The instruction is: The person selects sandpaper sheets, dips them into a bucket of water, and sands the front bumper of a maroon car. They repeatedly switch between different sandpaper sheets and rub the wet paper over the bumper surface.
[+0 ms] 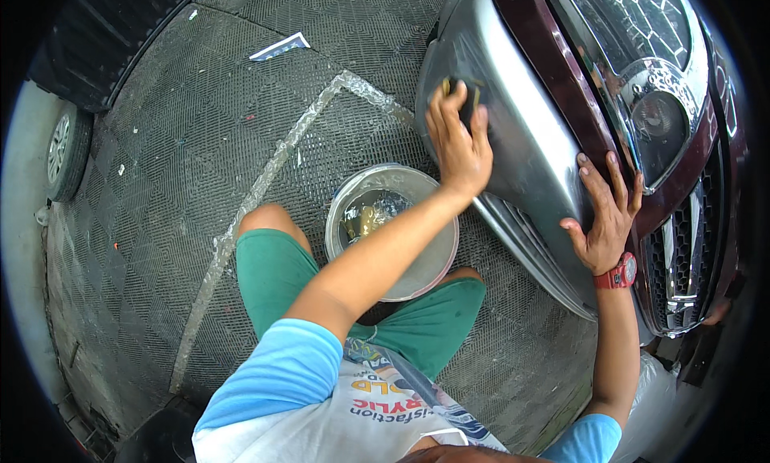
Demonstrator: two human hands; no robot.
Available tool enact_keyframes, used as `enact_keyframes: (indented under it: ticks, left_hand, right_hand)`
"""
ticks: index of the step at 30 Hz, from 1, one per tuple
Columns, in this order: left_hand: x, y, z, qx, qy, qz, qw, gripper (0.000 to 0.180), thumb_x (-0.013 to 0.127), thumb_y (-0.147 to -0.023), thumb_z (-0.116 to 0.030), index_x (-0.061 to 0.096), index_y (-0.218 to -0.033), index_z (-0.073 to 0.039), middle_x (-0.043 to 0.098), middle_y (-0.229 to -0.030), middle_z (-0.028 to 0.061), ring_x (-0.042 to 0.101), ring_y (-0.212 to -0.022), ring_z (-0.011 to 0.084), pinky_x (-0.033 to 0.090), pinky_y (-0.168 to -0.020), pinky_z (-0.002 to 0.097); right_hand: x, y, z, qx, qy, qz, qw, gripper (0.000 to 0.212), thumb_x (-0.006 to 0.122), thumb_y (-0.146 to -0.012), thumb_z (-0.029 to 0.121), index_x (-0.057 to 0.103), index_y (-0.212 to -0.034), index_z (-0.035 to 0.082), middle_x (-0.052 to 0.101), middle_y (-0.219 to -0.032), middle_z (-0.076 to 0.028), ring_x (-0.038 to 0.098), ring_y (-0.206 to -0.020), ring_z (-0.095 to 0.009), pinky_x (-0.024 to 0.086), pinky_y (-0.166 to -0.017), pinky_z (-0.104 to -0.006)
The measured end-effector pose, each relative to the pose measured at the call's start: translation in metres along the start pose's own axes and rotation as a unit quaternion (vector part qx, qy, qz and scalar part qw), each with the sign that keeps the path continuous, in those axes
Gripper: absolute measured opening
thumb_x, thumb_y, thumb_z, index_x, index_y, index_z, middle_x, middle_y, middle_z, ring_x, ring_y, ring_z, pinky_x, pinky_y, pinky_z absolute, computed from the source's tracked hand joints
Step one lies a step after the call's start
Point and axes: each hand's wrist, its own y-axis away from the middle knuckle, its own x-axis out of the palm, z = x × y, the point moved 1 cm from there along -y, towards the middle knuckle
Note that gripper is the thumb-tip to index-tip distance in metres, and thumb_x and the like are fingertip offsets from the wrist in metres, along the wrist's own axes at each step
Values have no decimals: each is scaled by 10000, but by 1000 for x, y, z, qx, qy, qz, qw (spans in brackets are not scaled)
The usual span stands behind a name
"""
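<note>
My left hand [464, 146] presses a small dark sanding pad [473, 99] with yellowish edges against the car's silver-grey bumper [517, 102]. Its fingers curl over the pad, and both are slightly blurred. Farther right, my right hand [605, 210] rests with spread fingers on the bumper, fingertips reaching the maroon panel [553, 66] beside the headlight [662, 114]; it holds nothing. A red watch [618, 272] is on that wrist. Between my knees stands a round pale bucket [437, 258], with liquid and yellowish-brown pieces inside, partly hidden by my left forearm.
Dark textured mats [192, 142] cover the floor, crossed by a worn pale line [269, 178]. A printed strip [279, 46] lies at the far side. Another vehicle's wheel [66, 154] is at the left. The car's grille [682, 250] and some clear plastic [654, 395] are at the right.
</note>
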Motion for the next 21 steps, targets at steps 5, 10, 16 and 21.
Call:
enact_keyframes:
  ticks: [5,10,16,21]
  left_hand:
    - [8,-116,63,-268,115,84,953,429,539,-1165,-304,503,-1452,13,635,-1440,279,581,-1374,472,448,-1173,555]
    - [-7,31,-6,-80,35,19,996,527,578,-1157,-341,483,-1484,62,532,-1488,295,397,-1530,465,277,-1275,629]
    - [10,-109,69,-244,139,70,957,415,594,-1136,-296,546,-1448,-27,671,-1412,257,615,-1335,464,476,-1141,548]
    - [-1,-43,21,-77,145,-6,986,485,724,-1095,-270,582,-1472,-1,605,-1488,208,573,-1410,338,394,-1249,489]
  right_hand:
    - [-2,-12,4,-11,-3,1,1000,783,510,-1041,779,618,-1517,167,712,-1520,-36,434,-1624,-284,65,-1384,-562]
    - [0,-3,3,0,10,11,1000,777,517,-1045,771,623,-1509,157,711,-1523,-37,442,-1619,-296,58,-1382,-571]
    - [-5,-13,5,-11,5,9,1000,771,534,-1042,761,632,-1501,149,706,-1531,-41,443,-1618,-305,62,-1382,-576]
    - [-1,-4,3,4,9,14,1000,760,539,-1040,760,653,-1477,148,711,-1524,-43,441,-1619,-307,58,-1383,-573]
